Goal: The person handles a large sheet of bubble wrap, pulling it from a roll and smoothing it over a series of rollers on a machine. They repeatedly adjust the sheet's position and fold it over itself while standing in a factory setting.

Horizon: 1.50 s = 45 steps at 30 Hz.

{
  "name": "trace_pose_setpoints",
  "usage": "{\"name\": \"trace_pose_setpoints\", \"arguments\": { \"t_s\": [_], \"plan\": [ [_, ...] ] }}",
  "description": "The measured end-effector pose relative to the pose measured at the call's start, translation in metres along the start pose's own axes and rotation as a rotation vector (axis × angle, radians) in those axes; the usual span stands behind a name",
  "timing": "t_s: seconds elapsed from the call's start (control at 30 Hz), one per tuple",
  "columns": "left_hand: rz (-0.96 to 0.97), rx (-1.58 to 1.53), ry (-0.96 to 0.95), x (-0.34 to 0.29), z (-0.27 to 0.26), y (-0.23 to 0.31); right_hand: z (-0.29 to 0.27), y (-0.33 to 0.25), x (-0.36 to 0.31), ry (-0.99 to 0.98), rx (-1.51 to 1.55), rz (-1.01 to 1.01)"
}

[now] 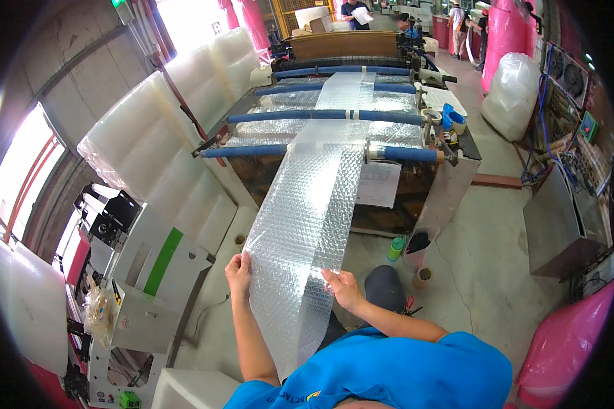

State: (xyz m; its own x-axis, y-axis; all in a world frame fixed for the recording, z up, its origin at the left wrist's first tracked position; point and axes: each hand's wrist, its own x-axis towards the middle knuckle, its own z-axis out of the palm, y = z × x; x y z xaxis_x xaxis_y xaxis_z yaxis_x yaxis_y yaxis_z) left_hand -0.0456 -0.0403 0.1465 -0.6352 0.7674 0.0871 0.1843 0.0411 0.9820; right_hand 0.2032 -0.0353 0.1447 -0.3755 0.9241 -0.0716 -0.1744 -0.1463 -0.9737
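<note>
Bubble wrap strip (307, 225) lower end hidden behind blue shirt (396, 371). Left hand (238, 267) and right hand (342, 285) pinch its edges; blue rollers (324, 116) beyond.

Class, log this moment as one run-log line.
left hand: grips bubble wrap strip edge | right hand: grips opposite edge | strip runs from roller machine

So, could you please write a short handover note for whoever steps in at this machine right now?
Left hand: grips the left edge of the bubble wrap strip.
Right hand: grips the strip's right edge.
Where things are: the strip runs from the machine, passing the blue rollers, down to the person's chest. Stacks of white bubble wrap rolls stand to the left; tape rolls sit on the machine's right end.
Done: strip is drawn out to the hands.
Left: strip still joined to the machine, not cut.
</note>
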Motion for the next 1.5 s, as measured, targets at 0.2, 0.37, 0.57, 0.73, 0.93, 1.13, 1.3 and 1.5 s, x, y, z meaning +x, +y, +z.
{"name": "trace_pose_setpoints", "arguments": {
  "t_s": [0.2,0.37,0.57,0.73,0.93,1.13,1.3,1.5],
  "plan": [
    [-0.094,0.267,-0.027,0.008,0.018,-0.065,-0.021,0.080,0.021,0.063,-0.210,0.012],
    [-0.082,0.786,-0.011,-0.009,0.071,-0.103,-0.081,0.129,0.055,0.022,-0.553,0.050],
    [-0.080,0.816,-0.070,-0.002,0.088,-0.125,-0.087,0.154,0.068,0.150,-0.556,-0.012],
    [-0.040,0.761,-0.042,-0.002,0.091,-0.132,-0.081,0.163,0.067,0.272,-0.560,-0.065],
    [-0.025,0.701,-0.045,0.007,0.096,-0.145,-0.086,0.162,0.073,0.230,-0.599,0.003],
    [-0.069,0.685,-0.066,0.013,0.106,-0.153,-0.091,0.173,0.084,0.252,-0.583,-0.008],
    [-0.066,0.642,-0.069,0.019,0.113,-0.169,-0.100,0.186,0.089,0.229,-0.659,0.107],
    [-0.030,0.507,-0.050,0.018,0.114,-0.174,-0.097,0.176,0.091,0.204,-0.586,0.080]
  ]
}}
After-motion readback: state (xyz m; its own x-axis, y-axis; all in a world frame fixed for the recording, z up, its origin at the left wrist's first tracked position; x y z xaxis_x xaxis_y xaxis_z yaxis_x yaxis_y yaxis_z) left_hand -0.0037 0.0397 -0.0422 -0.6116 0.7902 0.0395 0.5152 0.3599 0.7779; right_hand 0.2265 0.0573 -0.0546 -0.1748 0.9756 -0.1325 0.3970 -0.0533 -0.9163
